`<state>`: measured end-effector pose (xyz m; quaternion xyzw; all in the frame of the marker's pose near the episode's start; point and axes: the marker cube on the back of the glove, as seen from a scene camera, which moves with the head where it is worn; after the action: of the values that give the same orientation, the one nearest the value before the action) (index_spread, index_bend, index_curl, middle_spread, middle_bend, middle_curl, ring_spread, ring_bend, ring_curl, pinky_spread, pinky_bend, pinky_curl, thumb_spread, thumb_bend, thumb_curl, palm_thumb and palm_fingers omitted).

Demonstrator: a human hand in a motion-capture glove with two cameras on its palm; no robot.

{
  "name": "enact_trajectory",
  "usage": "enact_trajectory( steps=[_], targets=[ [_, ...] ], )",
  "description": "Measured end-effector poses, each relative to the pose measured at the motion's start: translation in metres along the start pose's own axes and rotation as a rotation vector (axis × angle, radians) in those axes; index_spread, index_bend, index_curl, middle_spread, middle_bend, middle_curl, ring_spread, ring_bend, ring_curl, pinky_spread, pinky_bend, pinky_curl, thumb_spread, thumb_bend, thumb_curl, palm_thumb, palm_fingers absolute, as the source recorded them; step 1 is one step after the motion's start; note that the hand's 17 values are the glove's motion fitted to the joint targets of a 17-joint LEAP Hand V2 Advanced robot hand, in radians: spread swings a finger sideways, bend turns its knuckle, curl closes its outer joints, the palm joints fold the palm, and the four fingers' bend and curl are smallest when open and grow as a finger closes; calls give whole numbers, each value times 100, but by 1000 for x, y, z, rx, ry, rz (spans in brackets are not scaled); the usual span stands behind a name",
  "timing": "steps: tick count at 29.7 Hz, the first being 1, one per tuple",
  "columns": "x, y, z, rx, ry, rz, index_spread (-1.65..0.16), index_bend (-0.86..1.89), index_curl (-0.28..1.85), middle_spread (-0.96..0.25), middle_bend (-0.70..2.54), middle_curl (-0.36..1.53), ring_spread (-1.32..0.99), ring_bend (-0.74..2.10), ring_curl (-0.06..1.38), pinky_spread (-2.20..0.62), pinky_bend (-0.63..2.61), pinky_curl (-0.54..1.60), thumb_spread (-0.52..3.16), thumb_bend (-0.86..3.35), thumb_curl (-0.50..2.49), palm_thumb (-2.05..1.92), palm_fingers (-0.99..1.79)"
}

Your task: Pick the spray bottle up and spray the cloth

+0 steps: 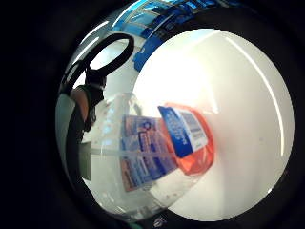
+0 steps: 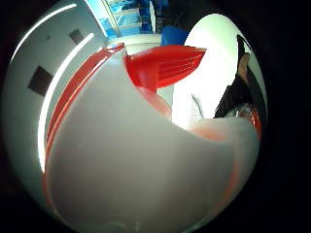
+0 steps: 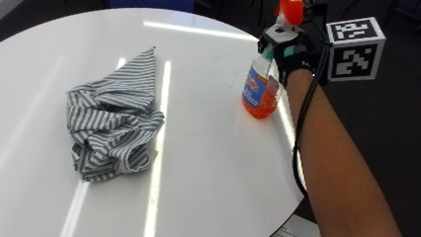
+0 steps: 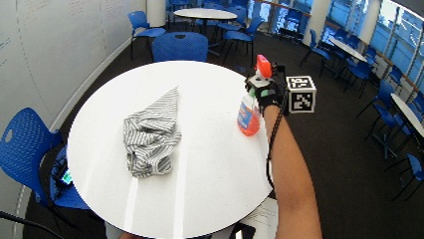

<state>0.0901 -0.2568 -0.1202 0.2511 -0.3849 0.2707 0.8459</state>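
I have my right hand (image 3: 289, 54) wrapped around the neck of the spray bottle (image 3: 261, 91), fingers holding it at the surface (image 3: 210, 163) edge. Whether it is lifted, I cannot tell. Spraying remains: the striped cloth (image 3: 111, 123) lies well apart.

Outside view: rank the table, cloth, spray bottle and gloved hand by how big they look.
1. Table
2. Cloth
3. Spray bottle
4. Gloved right hand gripping it, partly hidden, so unsure against the bottle.
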Motion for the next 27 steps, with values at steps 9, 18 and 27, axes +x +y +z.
enact_trajectory(
  steps=[9, 18, 27],
  targets=[
    [-2, 8, 3, 117, 1, -85, -34, 29, 54, -26, 57, 52, -23, 57, 47, -13, 22, 25, 31, -3, 68, 105, 129],
    [27, 4, -6, 137, 25, -35, -36, 31, 57, -27, 58, 53, -25, 59, 48, -19, 26, 30, 23, -3, 70, 101, 131],
    [73, 1, -13, 168, 5, 29, -36, 30, 58, -26, 58, 54, -25, 60, 48, -20, 27, 32, 21, -3, 72, 99, 130]
  ],
)
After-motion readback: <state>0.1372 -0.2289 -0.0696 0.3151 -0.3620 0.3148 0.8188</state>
